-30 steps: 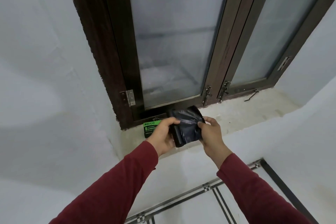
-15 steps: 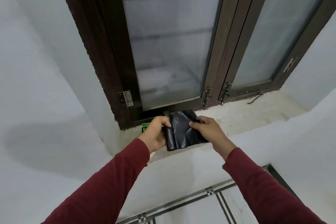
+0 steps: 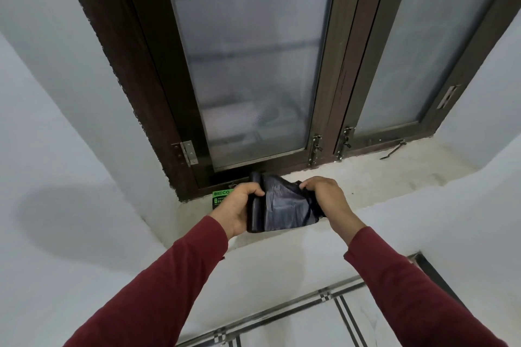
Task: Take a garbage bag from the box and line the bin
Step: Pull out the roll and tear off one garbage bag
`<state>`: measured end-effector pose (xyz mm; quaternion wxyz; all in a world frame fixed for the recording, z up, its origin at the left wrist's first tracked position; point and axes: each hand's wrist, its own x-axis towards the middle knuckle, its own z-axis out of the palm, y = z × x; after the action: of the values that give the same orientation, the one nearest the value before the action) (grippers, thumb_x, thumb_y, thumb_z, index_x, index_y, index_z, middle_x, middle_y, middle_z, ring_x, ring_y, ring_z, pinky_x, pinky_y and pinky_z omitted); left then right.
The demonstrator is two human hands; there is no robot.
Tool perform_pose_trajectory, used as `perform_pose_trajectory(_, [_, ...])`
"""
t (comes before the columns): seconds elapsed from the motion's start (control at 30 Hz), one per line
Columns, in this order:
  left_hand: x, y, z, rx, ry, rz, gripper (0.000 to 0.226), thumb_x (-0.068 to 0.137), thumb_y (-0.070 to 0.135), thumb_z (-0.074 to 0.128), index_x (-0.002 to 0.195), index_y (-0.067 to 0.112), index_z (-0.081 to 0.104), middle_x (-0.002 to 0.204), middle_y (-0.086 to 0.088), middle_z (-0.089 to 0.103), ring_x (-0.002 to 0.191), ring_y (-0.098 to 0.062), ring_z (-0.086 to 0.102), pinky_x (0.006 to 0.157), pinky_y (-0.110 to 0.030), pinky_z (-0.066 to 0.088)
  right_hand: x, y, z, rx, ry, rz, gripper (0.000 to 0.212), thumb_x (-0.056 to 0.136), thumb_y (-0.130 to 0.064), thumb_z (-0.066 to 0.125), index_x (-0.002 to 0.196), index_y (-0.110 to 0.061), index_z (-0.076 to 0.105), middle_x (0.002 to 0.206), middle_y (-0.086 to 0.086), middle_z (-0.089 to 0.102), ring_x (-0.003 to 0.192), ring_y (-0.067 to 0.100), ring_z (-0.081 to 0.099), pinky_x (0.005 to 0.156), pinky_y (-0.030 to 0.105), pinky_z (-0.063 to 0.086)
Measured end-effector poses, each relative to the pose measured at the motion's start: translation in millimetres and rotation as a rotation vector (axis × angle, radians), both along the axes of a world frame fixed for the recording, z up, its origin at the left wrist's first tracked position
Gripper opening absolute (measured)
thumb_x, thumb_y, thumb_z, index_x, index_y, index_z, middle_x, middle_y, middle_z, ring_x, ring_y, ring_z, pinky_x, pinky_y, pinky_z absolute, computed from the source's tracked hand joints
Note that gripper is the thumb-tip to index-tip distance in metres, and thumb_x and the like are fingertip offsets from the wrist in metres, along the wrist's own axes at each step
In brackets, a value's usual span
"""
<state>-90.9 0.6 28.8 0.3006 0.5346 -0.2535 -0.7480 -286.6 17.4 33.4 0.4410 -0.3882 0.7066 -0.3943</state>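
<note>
A: Frosted window panes over a pale stone sill (image 3: pixel 366 177); the green garbage-bag box (image 3: pixel 221 196) sits on it at about nine o'clock from the hands.

B: What's changed?

A: More black bag (image 3: pixel 284 210) is now drawn off the roll (image 3: pixel 255 203). Left hand (image 3: pixel 239 210) is clamped around the roll, right hand (image 3: pixel 327 197) pinches the bag's free edge at three o'clock.

B: Meaning?

A: Probably close to tearing one off. No bin visible yet.

left hand (image 3: pixel 239 205) gripping bag roll (image 3: pixel 255 203), right hand (image 3: pixel 327 197) pulling bag (image 3: pixel 284 208)
</note>
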Motion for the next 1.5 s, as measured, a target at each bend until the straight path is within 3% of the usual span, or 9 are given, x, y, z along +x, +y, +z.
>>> perform_pose_trajectory(0.17, [-2,-3,-2,-0.010,0.054,0.039,0.039,0.082,0.009,0.050,0.117,0.004,0.066,0.102,-0.017,0.074,0.091,-0.033,0.070,0.080,-0.042,0.059,-7,2,-1,-0.028,0.341,0.129,0.060,0.064,-0.055,0.091,0.106,-0.025,0.061,0.093,-0.012,0.060,0.085,0.009,0.058,0.071,0.025,0.043])
perform_pose_trajectory(0.43, [-7,-4,0,-0.034,0.075,0.010,0.038,0.082,0.021,0.055,0.115,0.012,0.069,0.109,-0.015,0.073,0.098,-0.034,0.068,0.083,-0.045,0.058,-13,-2,-3,-0.014,0.323,0.141,0.012,0.094,-0.015,0.064,0.085,-0.017,0.070,0.093,0.010,0.065,0.083,0.023,0.059,0.072,0.026,0.042])
perform_pose_trajectory(0.53, [-10,-4,-1,-0.032,0.033,0.013,0.038,0.083,0.010,0.061,0.120,0.007,0.067,0.112,-0.019,0.073,0.103,-0.037,0.069,0.094,-0.050,0.057,-13,-1,1,-0.023,0.141,0.135,0.046,0.091,0.005,0.047,0.112,-0.030,0.070,0.095,0.002,0.066,0.082,0.021,0.062,0.068,0.030,0.050])
perform_pose_trajectory(0.63, [-12,-3,-1,-0.030,0.001,0.018,0.037,0.082,0.011,0.060,0.117,0.005,0.069,0.111,-0.019,0.073,0.102,-0.037,0.068,0.091,-0.046,0.056,-11,0,2,-0.068,0.085,0.136,0.063,0.076,0.016,0.032,0.084,-0.025,0.079,0.092,-0.002,0.074,0.094,0.024,0.068,0.070,0.024,0.052])
perform_pose_trajectory(0.8, [-13,-4,-3,-0.023,0.011,0.014,0.053,0.072,0.020,0.063,0.124,0.008,0.068,0.116,-0.018,0.074,0.102,-0.038,0.068,0.090,-0.048,0.058,-15,-4,6,0.002,0.112,0.070,0.014,0.086,-0.021,0.066,0.073,-0.015,0.066,0.087,0.006,0.071,0.089,0.028,0.066,0.068,0.033,0.049])
perform_pose_trajectory(0.9, [-16,-3,0,-0.034,0.048,0.039,0.037,0.078,0.019,0.056,0.113,0.010,0.064,0.102,-0.017,0.072,0.090,-0.036,0.068,0.079,-0.044,0.059,-19,-1,0,-0.024,0.264,0.108,0.051,0.065,-0.051,0.090,0.092,-0.021,0.061,0.090,-0.003,0.066,0.085,0.016,0.065,0.065,0.029,0.046])
perform_pose_trajectory(1.17, [-19,-2,2,-0.039,0.025,-0.032,0.039,0.085,0.012,0.070,0.124,0.004,0.067,0.105,-0.016,0.076,0.089,-0.030,0.073,0.078,-0.037,0.061,-23,-8,-3,-0.034,0.342,0.102,0.005,0.095,-0.019,0.065,0.092,-0.019,0.070,0.102,0.007,0.069,0.092,0.023,0.062,0.078,0.024,0.041])
perform_pose_trajectory(1.37, [-19,-3,1,-0.025,-0.016,0.022,0.043,0.085,0.010,0.069,0.127,0.004,0.066,0.119,-0.019,0.074,0.096,-0.032,0.072,0.075,-0.037,0.060,-27,-8,-1,-0.016,0.058,0.048,0.055,0.081,0.008,0.038,0.093,-0.035,0.071,0.101,0.012,0.071,0.083,0.030,0.064,0.063,0.031,0.049])
perform_pose_trajectory(1.5, [-18,-3,1,-0.037,0.002,0.018,0.030,0.085,0.007,0.065,0.115,0.004,0.068,0.099,-0.016,0.077,0.089,-0.031,0.072,0.078,-0.041,0.061,-25,-7,6,0.011,-0.056,-0.002,0.007,0.080,-0.023,0.071,0.083,-0.027,0.076,0.097,0.006,0.073,0.089,0.031,0.071,0.074,0.042,0.062])
